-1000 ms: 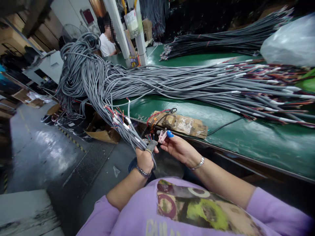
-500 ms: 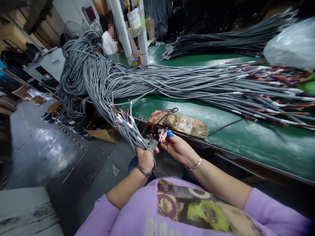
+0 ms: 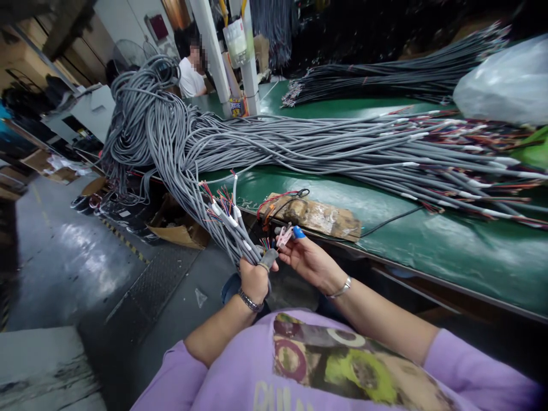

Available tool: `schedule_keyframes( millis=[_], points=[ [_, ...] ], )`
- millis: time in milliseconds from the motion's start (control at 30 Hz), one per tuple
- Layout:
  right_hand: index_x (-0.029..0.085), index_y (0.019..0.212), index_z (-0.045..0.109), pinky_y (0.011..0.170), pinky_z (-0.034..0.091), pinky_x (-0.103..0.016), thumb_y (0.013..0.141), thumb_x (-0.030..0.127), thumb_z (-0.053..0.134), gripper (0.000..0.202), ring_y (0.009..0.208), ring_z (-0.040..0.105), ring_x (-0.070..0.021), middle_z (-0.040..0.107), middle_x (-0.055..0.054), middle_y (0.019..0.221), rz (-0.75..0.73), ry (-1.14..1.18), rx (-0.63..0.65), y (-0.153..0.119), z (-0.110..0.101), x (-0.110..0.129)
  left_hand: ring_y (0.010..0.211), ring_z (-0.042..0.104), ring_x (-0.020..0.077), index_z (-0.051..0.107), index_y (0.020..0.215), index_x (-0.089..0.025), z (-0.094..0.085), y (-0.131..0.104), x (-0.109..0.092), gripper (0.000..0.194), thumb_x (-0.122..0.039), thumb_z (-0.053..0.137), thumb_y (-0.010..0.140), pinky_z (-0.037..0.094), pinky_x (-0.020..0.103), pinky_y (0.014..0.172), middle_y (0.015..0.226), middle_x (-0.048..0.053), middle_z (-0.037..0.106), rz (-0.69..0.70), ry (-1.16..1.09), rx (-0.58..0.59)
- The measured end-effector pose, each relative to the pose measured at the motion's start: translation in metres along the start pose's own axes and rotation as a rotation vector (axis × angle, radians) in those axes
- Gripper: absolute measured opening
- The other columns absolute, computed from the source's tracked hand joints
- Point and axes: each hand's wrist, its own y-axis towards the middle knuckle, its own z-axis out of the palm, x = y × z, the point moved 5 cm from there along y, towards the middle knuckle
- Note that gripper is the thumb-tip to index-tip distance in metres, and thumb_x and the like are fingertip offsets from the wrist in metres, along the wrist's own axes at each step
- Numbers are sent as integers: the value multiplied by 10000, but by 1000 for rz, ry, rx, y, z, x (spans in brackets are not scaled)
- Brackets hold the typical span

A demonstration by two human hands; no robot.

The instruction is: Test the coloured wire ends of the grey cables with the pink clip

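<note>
My left hand (image 3: 254, 281) is wrapped round a bundle of grey cables (image 3: 222, 234), its thumb covered in grey. White-sleeved ends with thin coloured wires (image 3: 225, 200) fan out above that hand. More stripped wires (image 3: 268, 244) poke up beside the thumb. Close by on the right, my right hand (image 3: 306, 260) pinches a small pale pink clip (image 3: 284, 236); blue tape covers the tip of one finger. The clip's jaws are too small to make out. A wooden board (image 3: 329, 218) with red and black leads lies on the table edge just beyond.
Long grey cables (image 3: 299, 140) stretch over the green table (image 3: 385, 240), their heap hanging off its left end. A darker cable bundle (image 3: 385, 80) and a plastic bag (image 3: 505, 80) lie at the back. A person (image 3: 191, 74) sits behind white posts (image 3: 248, 74). Cardboard boxes (image 3: 180, 231) stand below.
The cable ends above my left hand have shifted slightly to the right. Both hands keep nearly the same place and the same hold.
</note>
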Motion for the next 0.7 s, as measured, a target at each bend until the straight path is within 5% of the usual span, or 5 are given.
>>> schedule_keyframes(
  millis=[300,500,700],
  points=[
    [194,960,665,708,486,-287,717,475,725,376,763,617,-140,686,-57,964,131,-84,167,-20,0,-16,475,534,113,560,529,-175,-10,-8,-7,289,-331,695,732,420,255,539,479,-14,569,1,-59,19],
    [165,806,640,613,408,-268,654,405,785,319,621,607,-144,611,9,612,37,-256,154,-24,20,-14,471,531,114,562,516,-176,-9,-10,-7,306,-346,685,737,412,249,531,473,-11,569,-2,-37,87],
    [165,719,584,532,301,-257,648,426,776,332,513,510,-112,574,22,535,-60,-415,53,-21,22,-10,479,520,116,559,508,-174,-12,-10,2,321,-378,690,719,431,250,555,484,-3,571,11,67,80]
  ],
)
